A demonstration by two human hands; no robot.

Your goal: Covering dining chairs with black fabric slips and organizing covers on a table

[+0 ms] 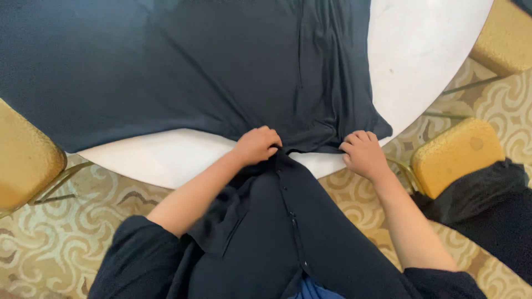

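Observation:
A large dark navy garment lies spread over a round white table, covering most of its top. My left hand is closed on the garment's near hem at the table's front edge. My right hand grips the same hem a little to the right, near the garment's lower right corner. The cloth bunches into folds between and above the two hands. My own dark buttoned clothing fills the lower middle of the view.
Gold padded chairs stand around the table: one at the left, one at the right, one at the top right. Dark cloth lies on the right chair's far side. The floor is patterned beige carpet.

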